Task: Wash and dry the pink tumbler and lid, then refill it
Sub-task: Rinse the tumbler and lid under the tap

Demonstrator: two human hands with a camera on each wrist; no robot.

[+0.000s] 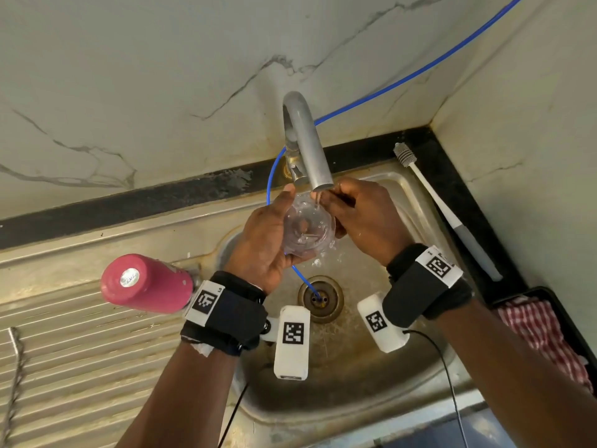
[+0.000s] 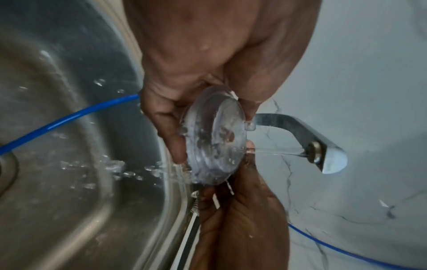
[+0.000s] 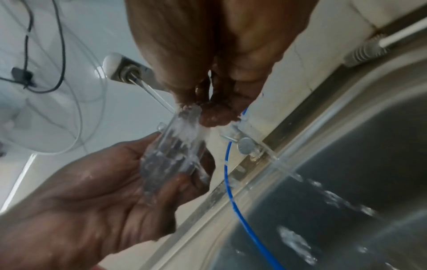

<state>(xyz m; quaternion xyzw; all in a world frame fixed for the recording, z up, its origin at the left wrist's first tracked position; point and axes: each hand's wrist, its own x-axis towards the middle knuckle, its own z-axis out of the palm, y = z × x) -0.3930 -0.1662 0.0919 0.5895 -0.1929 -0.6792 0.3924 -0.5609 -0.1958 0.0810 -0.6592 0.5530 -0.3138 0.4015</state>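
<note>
The clear plastic lid [image 1: 307,227] sits under the grey tap [image 1: 307,147], and a thin stream of water [image 2: 277,152] runs over it. My left hand [image 1: 265,231] cups the lid from the left, thumb on its top edge and fingers curled under it. From the right, my right hand [image 1: 349,211] grips the lid's far edge with its fingertips [image 3: 215,118], right at the water. Seen edge-on in the right wrist view, the lid [image 3: 175,146] is wet and dripping. The pink tumbler [image 1: 145,284] stands upside down on the draining board [image 1: 80,350], beside my left wrist.
A steel sink [image 1: 355,367] with a drain [image 1: 320,299] lies below the hands; a blue tube [image 1: 420,71] runs from the wall into the drain. A white bottle brush [image 1: 436,202] lies along the sink's right rim. A red checked cloth [image 1: 542,334] sits in a black tray at the right.
</note>
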